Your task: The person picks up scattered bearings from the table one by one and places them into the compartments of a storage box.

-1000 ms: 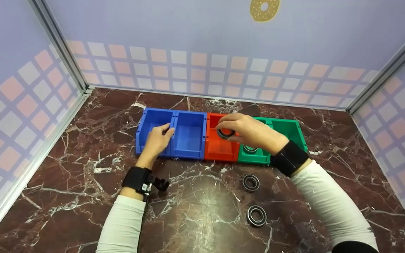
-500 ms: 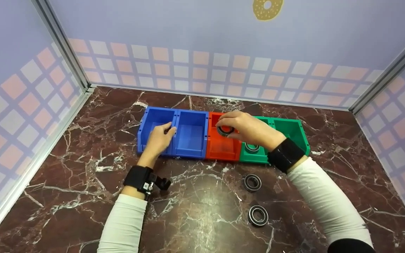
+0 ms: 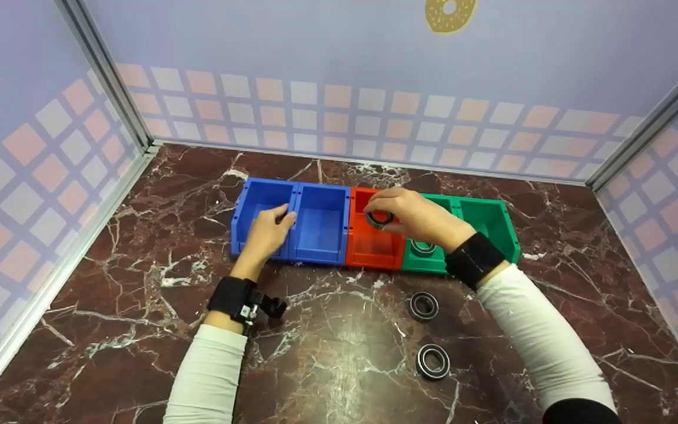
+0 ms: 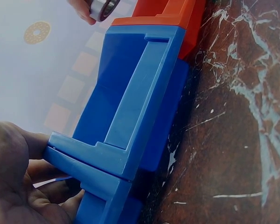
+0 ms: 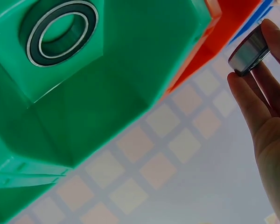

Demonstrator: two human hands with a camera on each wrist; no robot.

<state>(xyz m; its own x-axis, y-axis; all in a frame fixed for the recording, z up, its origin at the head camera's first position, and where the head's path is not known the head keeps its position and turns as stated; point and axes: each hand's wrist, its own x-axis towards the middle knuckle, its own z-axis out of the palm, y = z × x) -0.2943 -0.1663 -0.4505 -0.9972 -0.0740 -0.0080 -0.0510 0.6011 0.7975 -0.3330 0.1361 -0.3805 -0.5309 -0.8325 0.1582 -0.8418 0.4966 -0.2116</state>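
My right hand (image 3: 418, 218) pinches a ball bearing (image 3: 379, 219) between thumb and fingertips above the red bin (image 3: 372, 250). In the right wrist view this bearing (image 5: 249, 50) is tilted, its shiny outer side showing. My left hand (image 3: 266, 232) is at the divider between two blue bins (image 3: 318, 221), thumb and fingers gripping the wall from both sides, as the left wrist view shows at the rim (image 4: 91, 154). A second bearing (image 5: 60, 32) lies in the nearer green bin (image 3: 424, 265), partly covered by my right hand in the head view.
Two more bearings, one (image 3: 424, 306) nearer the bins and one (image 3: 433, 361) closer to me, lie on the brown marbled table (image 3: 339, 353). Another green bin (image 3: 483, 221) ends the row at the right. Walls (image 3: 374, 70) enclose the table at the back and sides.
The head view has shifted slightly. Both hands keep almost the same place, the bearing still held over the red bin.
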